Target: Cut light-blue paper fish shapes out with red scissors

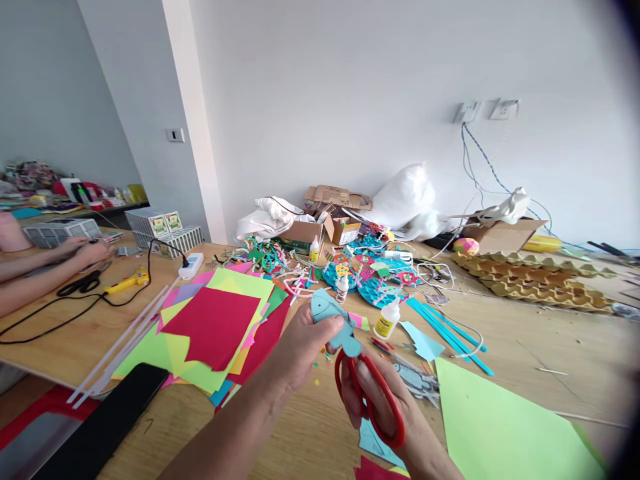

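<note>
A light blue paper fish (325,308) with a drawn eye and dark outline is pinched between the thumb and fingers of my left hand (305,340). My right hand (385,393) grips red-handled scissors (395,417), fingers through the loops. The scissor blades are mostly hidden behind the fish's tail, so whether they are closed on the paper I cannot tell. Below my right hand lies a light blue paper piece (375,440). Right of the fish stands a white glue bottle (387,319) with a yellow label.
Coloured paper sheets (215,327) are stacked at left, near a black phone-like slab (105,427). A green sheet (500,420) lies at right. Egg cartons (535,287), boxes and craft pieces line the wall. At far left, another person's hands (90,250) work near a yellow glue gun (127,281).
</note>
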{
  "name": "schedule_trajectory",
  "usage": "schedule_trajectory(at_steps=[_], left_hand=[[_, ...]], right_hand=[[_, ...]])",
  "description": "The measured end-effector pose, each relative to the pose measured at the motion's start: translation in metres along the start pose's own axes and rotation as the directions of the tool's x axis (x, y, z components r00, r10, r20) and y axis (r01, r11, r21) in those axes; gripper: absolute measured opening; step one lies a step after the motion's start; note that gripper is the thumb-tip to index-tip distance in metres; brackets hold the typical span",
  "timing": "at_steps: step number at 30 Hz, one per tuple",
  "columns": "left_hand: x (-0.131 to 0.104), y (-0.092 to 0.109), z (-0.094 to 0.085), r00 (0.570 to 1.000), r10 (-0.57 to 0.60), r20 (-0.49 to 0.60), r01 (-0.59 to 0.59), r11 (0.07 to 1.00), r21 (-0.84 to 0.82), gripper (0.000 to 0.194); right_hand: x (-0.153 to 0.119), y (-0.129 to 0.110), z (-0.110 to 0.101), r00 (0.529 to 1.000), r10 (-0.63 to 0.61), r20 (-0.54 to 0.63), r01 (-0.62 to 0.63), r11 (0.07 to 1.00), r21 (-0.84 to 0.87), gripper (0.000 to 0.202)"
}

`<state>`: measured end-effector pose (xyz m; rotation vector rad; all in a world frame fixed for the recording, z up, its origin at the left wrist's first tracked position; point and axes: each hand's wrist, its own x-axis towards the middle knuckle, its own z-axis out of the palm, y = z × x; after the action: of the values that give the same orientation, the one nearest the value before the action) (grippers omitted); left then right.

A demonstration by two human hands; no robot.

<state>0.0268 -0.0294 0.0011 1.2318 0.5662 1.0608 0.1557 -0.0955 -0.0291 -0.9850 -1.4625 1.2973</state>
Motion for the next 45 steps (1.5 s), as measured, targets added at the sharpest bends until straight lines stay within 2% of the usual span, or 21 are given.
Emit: schedule_trajectory(at_steps=[16, 26, 45], left_hand=[[-0.003, 0.006, 0.008, 0.997, 0.007, -0.072, -0.007, 1.0, -0.007, 0.021], [-0.002, 0.004, 0.004, 1.0, 0.011, -0.026, -0.01, 0.999, 0.032, 0.021], [-0.001, 0.009, -0.004, 1.0, 0.001, 0.015, -0.003, 0.997, 0.083, 0.019]], right_hand=[[0.0, 0.005, 0.002, 0.997, -0.019, -0.075, 0.012, 0.996, -0.094, 0.043], [-0.002, 0.009, 0.002, 0.997, -0.03, -0.077, 0.024, 0.996, -0.086, 0.042], [0.002, -0.001, 0.006, 0.99, 0.091, -0.107, -0.103, 0.988, -0.114, 0.054]])
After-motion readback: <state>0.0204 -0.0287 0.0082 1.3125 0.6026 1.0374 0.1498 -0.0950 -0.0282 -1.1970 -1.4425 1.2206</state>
